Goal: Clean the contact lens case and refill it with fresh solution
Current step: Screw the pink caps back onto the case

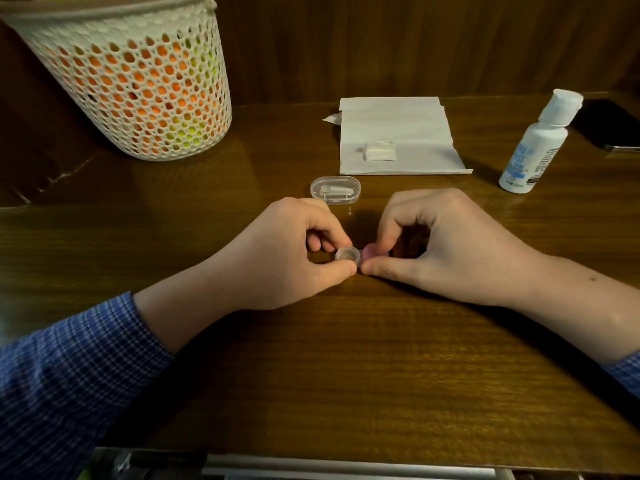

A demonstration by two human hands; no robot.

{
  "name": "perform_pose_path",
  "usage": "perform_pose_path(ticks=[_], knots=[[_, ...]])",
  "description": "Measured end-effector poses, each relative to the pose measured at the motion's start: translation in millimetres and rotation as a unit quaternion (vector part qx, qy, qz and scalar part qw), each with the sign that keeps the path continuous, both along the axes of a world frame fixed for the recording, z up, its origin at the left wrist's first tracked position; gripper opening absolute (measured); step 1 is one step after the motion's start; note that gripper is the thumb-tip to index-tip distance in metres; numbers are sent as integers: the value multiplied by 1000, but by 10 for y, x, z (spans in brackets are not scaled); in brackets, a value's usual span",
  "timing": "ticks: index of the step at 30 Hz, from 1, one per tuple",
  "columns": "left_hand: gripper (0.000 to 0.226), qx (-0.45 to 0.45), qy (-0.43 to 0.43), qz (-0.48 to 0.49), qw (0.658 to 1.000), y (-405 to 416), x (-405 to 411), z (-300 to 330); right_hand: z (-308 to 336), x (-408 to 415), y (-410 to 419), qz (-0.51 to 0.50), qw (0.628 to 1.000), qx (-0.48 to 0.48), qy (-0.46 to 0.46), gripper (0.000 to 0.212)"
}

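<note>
Seen from above, looking down at a dark wooden table (346, 358). Near the table's middle, a small contact lens case (348, 255), held low over the wood between two hands; impossible to tell whether touching the surface. Left hand (294, 251), thumb and forefinger curled, pinching the clear, uncapped left well. Right hand (446, 244), fingers curled, pinching a pink cap (369, 252) on the case's right side. Both wrists resting on the table, blue checked sleeves (69, 368) pushed back.

Just beyond the hands, toward the far edge, a clear oval plastic box (335, 190) with small white pieces inside. Farther back, a flat white paper towel (398, 133) with a small folded white pad (380, 151) lying on it. Toward the right edge, a white solution bottle (538, 143) standing upright, cap closed. Behind the bottle, at the far right corner, a dark phone (613, 126) lying flat. At the far left corner, a white perforated basket (138, 77) showing orange and yellow-green through its holes.
</note>
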State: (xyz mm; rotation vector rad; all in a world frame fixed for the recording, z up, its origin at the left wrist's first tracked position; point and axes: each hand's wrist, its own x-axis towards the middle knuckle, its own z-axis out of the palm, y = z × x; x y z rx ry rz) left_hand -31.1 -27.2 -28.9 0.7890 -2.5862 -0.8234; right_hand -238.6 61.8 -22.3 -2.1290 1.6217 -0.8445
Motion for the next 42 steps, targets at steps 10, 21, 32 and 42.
perform_pose_path(ticks=[10,21,32,42], knots=[[15,-3,-5,4,1000,7,4,4,28,-27,-11,8,999,40,-22,13],[14,-7,-4,5,1000,-6,11,-16,29,18,18,-15,999,48,-20,8],[15,-2,2,-2,1000,-19,13,-28,94,-38,-7,32,996,78,-4,5],[16,5,8,-6,1000,-27,21,-30,50,57,-15,8,1000,16,11,13]])
